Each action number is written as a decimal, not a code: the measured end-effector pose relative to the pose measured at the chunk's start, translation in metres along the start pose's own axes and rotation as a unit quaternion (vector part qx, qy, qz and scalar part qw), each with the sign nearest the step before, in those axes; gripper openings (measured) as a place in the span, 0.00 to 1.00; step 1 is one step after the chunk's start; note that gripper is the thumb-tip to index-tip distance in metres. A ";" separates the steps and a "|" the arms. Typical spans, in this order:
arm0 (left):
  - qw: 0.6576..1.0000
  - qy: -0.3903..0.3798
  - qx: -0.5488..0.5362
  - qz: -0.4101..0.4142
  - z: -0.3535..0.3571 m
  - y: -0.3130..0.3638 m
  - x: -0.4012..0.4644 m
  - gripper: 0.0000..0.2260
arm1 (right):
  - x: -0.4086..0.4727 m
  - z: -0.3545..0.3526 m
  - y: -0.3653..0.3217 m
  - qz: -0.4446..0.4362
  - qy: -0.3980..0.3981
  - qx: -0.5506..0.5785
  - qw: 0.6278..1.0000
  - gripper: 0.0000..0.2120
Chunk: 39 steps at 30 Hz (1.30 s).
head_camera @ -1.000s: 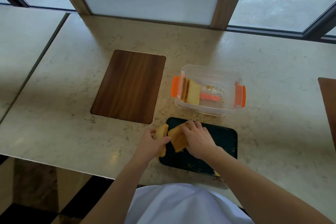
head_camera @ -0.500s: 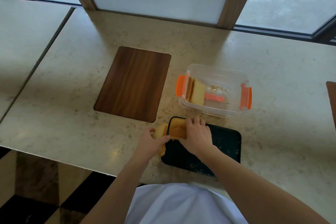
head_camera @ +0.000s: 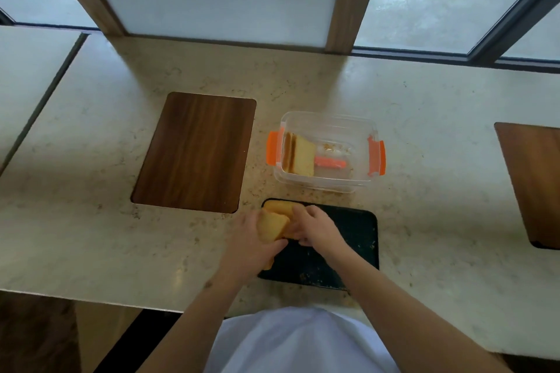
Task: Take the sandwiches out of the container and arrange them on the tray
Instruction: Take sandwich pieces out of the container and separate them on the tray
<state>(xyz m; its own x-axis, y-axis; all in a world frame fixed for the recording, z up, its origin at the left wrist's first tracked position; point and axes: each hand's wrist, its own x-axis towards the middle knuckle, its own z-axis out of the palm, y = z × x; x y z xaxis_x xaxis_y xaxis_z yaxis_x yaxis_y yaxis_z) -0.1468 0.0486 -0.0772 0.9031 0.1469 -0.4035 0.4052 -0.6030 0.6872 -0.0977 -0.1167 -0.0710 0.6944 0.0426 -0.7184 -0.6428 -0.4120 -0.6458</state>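
A dark tray (head_camera: 357, 245) lies near the table's front edge. At its left end my left hand (head_camera: 248, 239) grips a yellow sandwich piece (head_camera: 272, 225). A second sandwich piece (head_camera: 280, 207) sits in the tray's far left corner, and my right hand (head_camera: 318, 228) is closed against these pieces. Behind the tray stands a clear container (head_camera: 328, 148) with orange clips. Inside it, toasted sandwich slices (head_camera: 298, 154) lean upright at the left wall beside an orange stick (head_camera: 330, 163).
A brown wooden inlay (head_camera: 197, 151) lies left of the container, and another inlay (head_camera: 536, 179) sits at the right edge. Crumbs are scattered on the tray. Window frames (head_camera: 348, 0) rise behind the table. The table's front edge runs just below the tray.
Both hands have brought the two sandwich pieces together and shifted them toward the tray's far left corner. The camera has tilted, so the scene sits lower in view.
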 end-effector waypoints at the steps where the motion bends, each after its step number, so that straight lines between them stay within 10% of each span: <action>1: 0.998 -0.010 0.048 0.034 0.002 0.006 -0.002 0.37 | -0.004 -0.005 0.000 0.011 -0.038 0.038 0.998 0.19; 6: 0.970 -0.081 0.170 0.151 0.012 0.029 -0.012 0.40 | -0.022 -0.018 0.019 -0.024 -0.100 0.116 0.988 0.09; 11: 0.969 -0.109 -0.220 -0.031 0.007 0.025 -0.013 0.26 | -0.029 -0.030 0.044 0.017 -0.082 0.237 0.968 0.10; 15: 0.929 -0.114 -0.296 -0.191 0.007 0.000 -0.012 0.16 | -0.028 -0.023 0.066 0.041 -0.054 0.248 0.966 0.12; 22: 0.966 -0.050 -0.186 -0.170 0.013 -0.016 -0.008 0.10 | -0.021 0.007 0.082 0.040 0.042 0.002 0.998 0.07; 39: 0.992 -0.038 -0.018 -0.119 0.020 -0.016 -0.020 0.22 | -0.015 0.015 0.076 0.040 -0.005 -0.081 0.996 0.12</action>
<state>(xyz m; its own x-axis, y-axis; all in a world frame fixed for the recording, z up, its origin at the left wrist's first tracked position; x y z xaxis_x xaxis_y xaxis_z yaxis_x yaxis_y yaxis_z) -0.1740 0.0399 -0.0927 0.7684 0.2222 -0.6001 0.6117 -0.5304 0.5869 -0.1613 -0.1348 -0.1132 0.6392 0.0130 -0.7690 -0.6345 -0.5562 -0.5368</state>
